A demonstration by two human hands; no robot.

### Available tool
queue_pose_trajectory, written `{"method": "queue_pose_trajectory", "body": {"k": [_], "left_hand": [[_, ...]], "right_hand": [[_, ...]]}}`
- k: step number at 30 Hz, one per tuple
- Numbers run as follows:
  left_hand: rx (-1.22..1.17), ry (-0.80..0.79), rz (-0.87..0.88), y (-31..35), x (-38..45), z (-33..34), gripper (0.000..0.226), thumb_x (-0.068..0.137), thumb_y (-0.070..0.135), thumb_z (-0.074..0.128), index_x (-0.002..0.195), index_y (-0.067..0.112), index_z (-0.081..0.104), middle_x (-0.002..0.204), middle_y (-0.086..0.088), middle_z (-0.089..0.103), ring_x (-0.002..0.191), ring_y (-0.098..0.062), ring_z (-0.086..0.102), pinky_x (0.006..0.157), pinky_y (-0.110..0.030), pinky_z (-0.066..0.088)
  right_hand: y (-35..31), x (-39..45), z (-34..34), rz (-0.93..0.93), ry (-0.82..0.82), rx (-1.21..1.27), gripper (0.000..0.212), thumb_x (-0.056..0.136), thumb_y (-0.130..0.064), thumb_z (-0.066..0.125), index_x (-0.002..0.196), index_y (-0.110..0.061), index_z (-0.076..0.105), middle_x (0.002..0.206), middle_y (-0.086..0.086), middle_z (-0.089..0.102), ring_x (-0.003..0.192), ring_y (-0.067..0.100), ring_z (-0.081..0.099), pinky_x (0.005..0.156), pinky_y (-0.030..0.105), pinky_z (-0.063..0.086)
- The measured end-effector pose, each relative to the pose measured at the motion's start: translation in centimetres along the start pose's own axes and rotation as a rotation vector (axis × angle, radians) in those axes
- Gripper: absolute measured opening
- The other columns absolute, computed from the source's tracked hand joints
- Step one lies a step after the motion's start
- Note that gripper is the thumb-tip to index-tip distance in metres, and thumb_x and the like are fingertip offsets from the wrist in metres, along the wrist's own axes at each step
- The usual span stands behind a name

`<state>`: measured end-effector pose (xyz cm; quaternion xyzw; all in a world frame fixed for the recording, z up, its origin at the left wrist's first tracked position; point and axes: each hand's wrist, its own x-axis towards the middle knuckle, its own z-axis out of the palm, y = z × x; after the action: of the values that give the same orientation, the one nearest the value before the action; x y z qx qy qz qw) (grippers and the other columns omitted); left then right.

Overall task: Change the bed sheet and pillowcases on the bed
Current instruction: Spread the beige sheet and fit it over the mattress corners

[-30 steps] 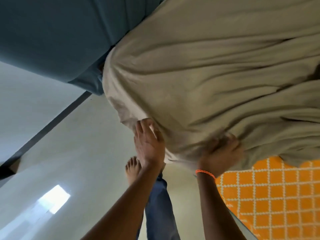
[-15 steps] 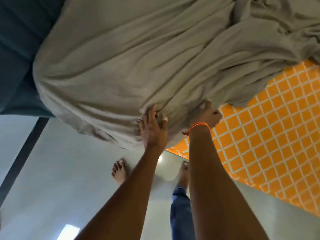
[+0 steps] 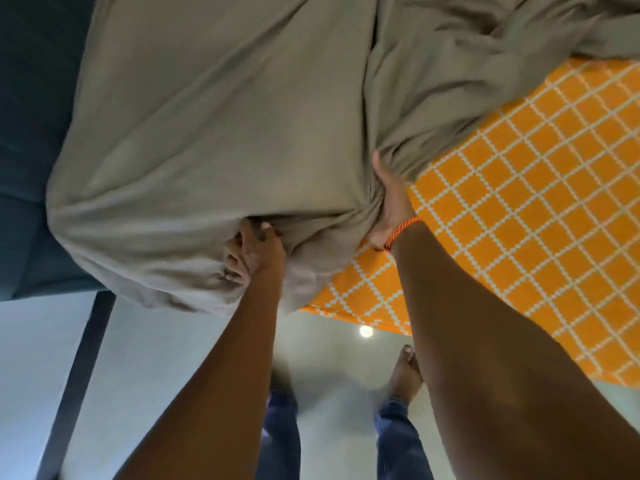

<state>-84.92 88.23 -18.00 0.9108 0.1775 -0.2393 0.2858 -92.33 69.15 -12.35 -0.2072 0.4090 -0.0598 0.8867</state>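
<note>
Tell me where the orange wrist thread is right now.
In the head view it sits right of centre, round the wrist of the right hand, which grips the grey sheet; the thread lies over the orange checked mattress.

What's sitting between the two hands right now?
Head view: only bunched grey sheet spans from the left hand to the right hand; both grip its folds. Nothing else shows there.

Head view, steeply downward (close)
</note>
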Motion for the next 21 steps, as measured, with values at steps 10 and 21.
{"method": "queue_pose_trajectory", "body": {"k": [10, 21], "left_hand": [[0.134, -0.006, -0.084, -0.4, 0.3, -0.8, 0.055, 0.082, 0.063, 0.053, 0.132, 0.04, 0.052, 0.146, -0.014, 0.035, 0.131, -0.044, 0.035, 0.112, -0.06, 0.038], [0.193, 0.3, 0.353, 2.4, -15.8, 4.5, 0.031, 0.089, 0.024, 0.059, 0.119, 0.019, 0.066, 0.13, -0.011, 0.062, 0.124, -0.036, 0.053, 0.113, -0.061, 0.036]], "right_hand": [[4.1, -10.5, -12.6, -0.043, 0.128, 0.265, 0.035, 0.086, -0.03, 0.08, 0.113, -0.009, 0.072, 0.115, 0.014, 0.069, 0.076, 0.016, 0.062, 0.047, 0.023, 0.044], [3.1, -21.1, -20.1, 0.048, 0.203, 0.636, 0.041, 0.101, -0.044, 0.055, 0.125, -0.015, 0.072, 0.125, 0.011, 0.073, 0.115, 0.03, 0.07, 0.087, 0.042, 0.061]]}}
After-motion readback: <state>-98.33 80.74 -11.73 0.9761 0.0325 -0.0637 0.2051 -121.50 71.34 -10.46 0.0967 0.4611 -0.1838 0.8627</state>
